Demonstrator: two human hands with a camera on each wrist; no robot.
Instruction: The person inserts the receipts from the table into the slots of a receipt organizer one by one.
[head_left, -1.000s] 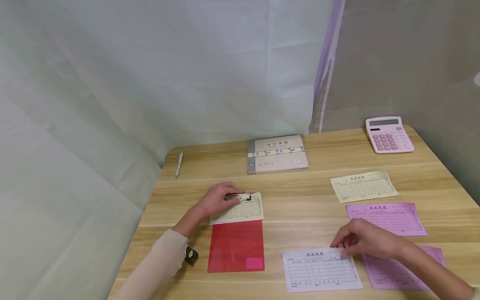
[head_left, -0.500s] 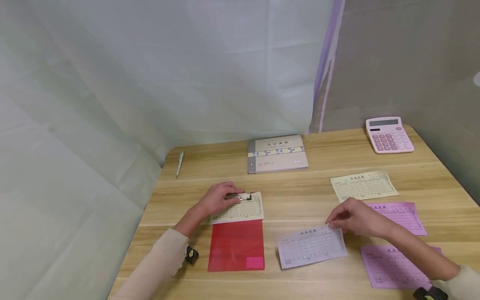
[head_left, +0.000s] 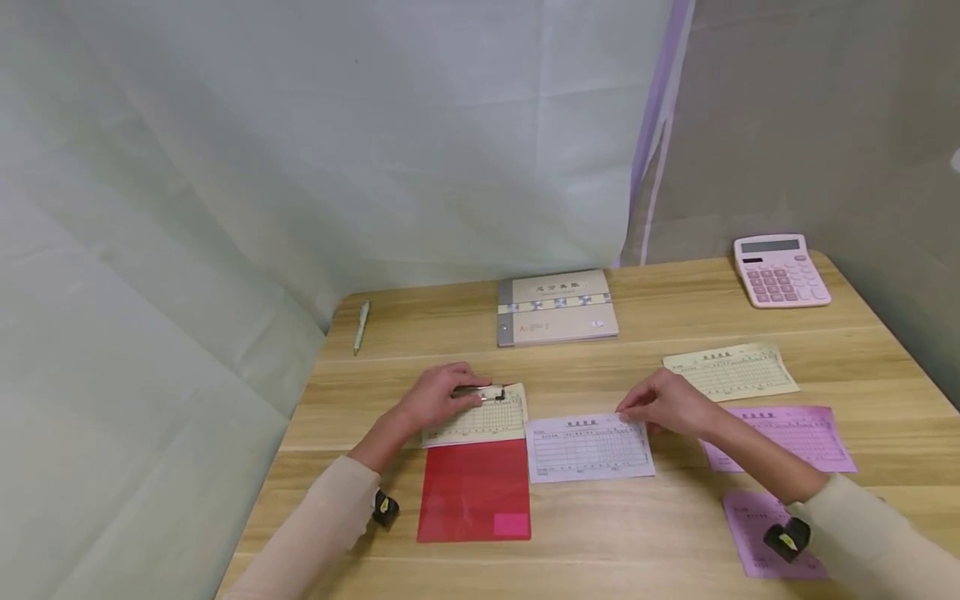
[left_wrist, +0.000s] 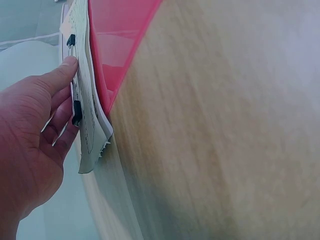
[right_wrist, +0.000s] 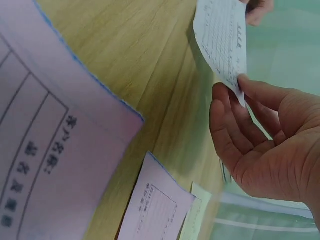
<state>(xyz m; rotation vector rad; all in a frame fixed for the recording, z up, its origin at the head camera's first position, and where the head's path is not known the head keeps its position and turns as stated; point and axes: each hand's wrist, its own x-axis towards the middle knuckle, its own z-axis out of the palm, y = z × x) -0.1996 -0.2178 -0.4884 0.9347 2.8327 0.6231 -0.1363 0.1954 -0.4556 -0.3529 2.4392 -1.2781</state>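
Note:
My left hand (head_left: 442, 395) grips the metal clip (head_left: 483, 392) at the top of a red clipboard (head_left: 472, 492). Under that clip lie yellow and white printed slips (head_left: 491, 423), covering the board's upper part; the left wrist view shows their edges curling up beside the thumb (left_wrist: 62, 75). My right hand (head_left: 671, 404) pinches the upper right corner of a white printed slip (head_left: 588, 450) between thumb and fingers. This slip is just right of the clipboard, its left edge close to the clipped slips. In the right wrist view the white slip (right_wrist: 222, 40) bends away from the fingertips.
On the right are a yellow slip (head_left: 731, 372), a pink slip (head_left: 787, 437) and another pink slip (head_left: 750, 533) partly under the right forearm. A ledger book (head_left: 557, 308), a pink calculator (head_left: 780, 271) and a pen (head_left: 362, 327) lie toward the back. Curtains (head_left: 450, 150) hang behind.
My right hand has lifted the white slip from the front right and carried it left and away from me, up beside the clipboard. The left hand has stayed on the clip.

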